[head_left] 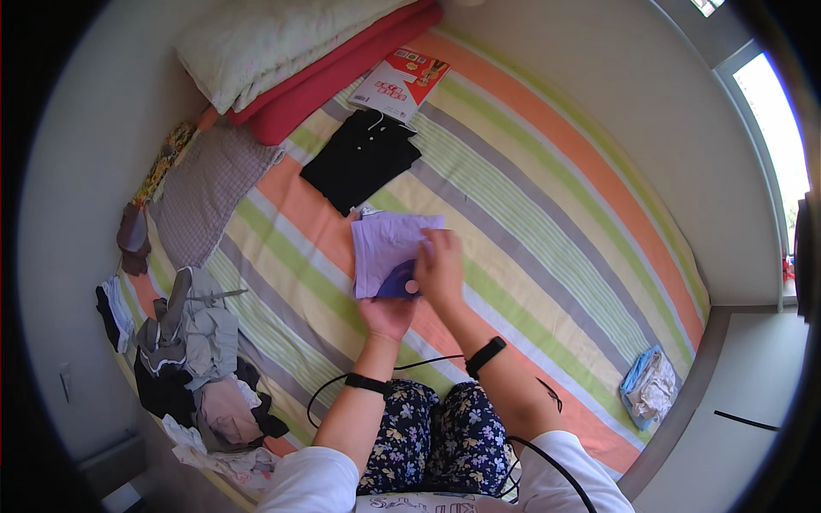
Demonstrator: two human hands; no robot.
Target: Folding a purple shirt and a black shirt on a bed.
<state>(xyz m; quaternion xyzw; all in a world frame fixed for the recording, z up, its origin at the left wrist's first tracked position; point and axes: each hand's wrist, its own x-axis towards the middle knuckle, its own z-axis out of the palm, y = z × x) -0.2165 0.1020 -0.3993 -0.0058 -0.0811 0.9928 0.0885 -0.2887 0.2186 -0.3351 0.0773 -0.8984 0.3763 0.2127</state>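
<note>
Before me on the bed lies a folded lilac garment (385, 242) with a dark purple print near its lower right corner. My left hand (389, 316) grips its near edge from below, the fingers hidden under the cloth. At the right edge, my right hand (442, 272) has its fingers bent onto the fabric, blurred a little by motion. Just beyond the garment lies a folded black polo shirt (363, 160) with pale buttons and a white cord by its collar.
The striped bedsheet (513, 214) spreads around. A red-and-white printed packet (400, 83) lies by the stacked quilts (282, 51). A checked pillow (205, 184) and a heap of clothes (209, 342) are at left. Small folded clothes (652, 389) sit at right. Black cables cross my lap.
</note>
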